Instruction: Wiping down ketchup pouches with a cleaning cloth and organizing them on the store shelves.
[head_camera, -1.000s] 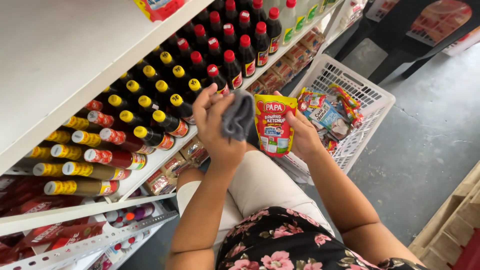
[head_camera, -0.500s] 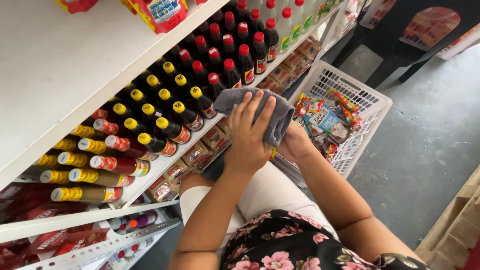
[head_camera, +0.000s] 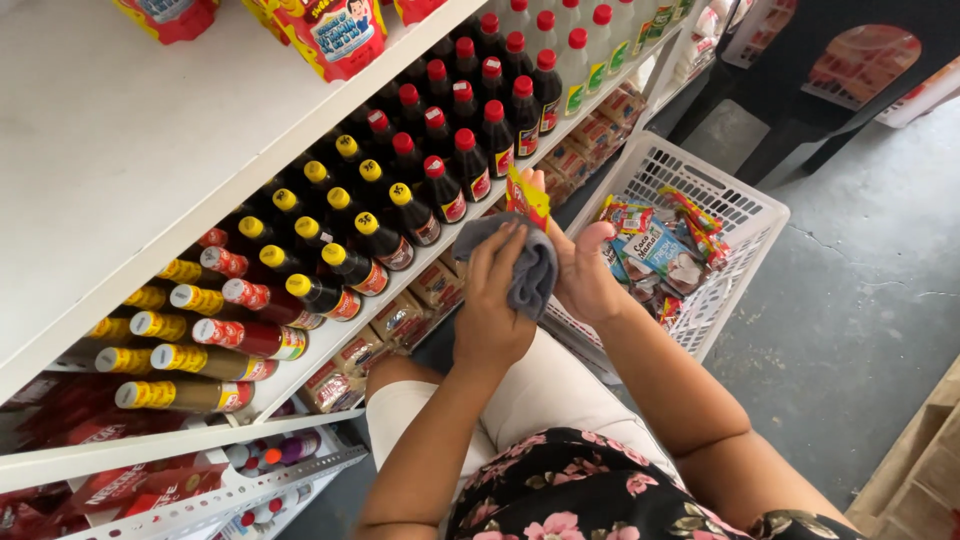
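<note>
My left hand (head_camera: 490, 305) presses a grey cloth (head_camera: 525, 265) against a red and yellow packet (head_camera: 527, 198). My right hand (head_camera: 583, 275) holds that packet from behind, so only the packet's top edge shows above the cloth. Both hands are raised in front of a white shelf (head_camera: 330, 345) packed with dark sauce bottles (head_camera: 430, 165) with red and yellow caps. I am crouched, with my knees under my arms.
A white plastic basket (head_camera: 745, 215) with several colourful packets (head_camera: 655, 250) stands on the grey floor at the right. Small packets (head_camera: 400, 320) line the lower shelf. Red packets (head_camera: 325, 35) stand on the top shelf. A dark stool (head_camera: 830, 100) is beyond the basket.
The packet faced me and the cloth was bunched in my left hand. The cloth has since been spread over the packet's front and is now lower, with the packet turned edge-on.
</note>
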